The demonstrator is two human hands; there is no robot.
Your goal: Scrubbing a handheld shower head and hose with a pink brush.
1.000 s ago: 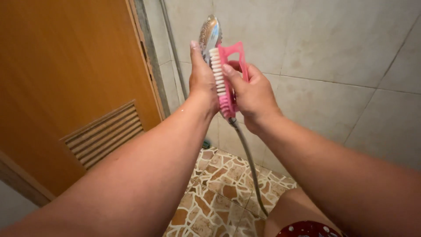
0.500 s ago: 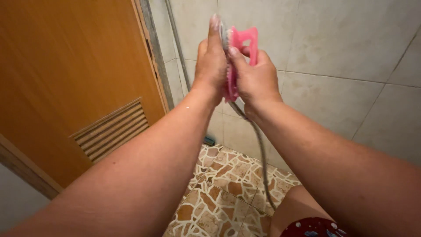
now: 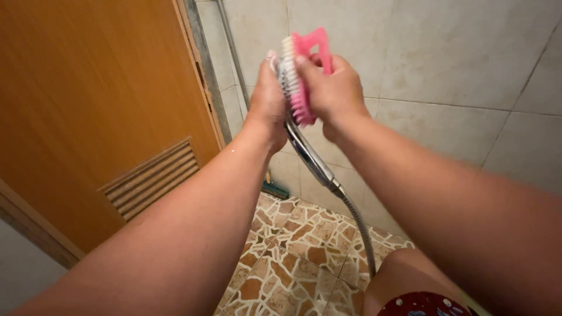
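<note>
both hands point(image 3: 301, 90) raised, fingers closed, arms outstretched

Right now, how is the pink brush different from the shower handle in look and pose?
The pink brush is matt plastic with pale bristles; the shower handle is shiny metal. The right hand holds the brush upright, while the handle slants down from the left hand. They are pressed together.

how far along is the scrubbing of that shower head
Done: nothing shows as finished; the head's face is hidden, so its cleanliness cannot be judged. In hand: the left hand grips the chrome shower head while the right hand presses the pink scrub brush, bristles against it. Left: the handle and metal hose are not touched by the brush.
</note>
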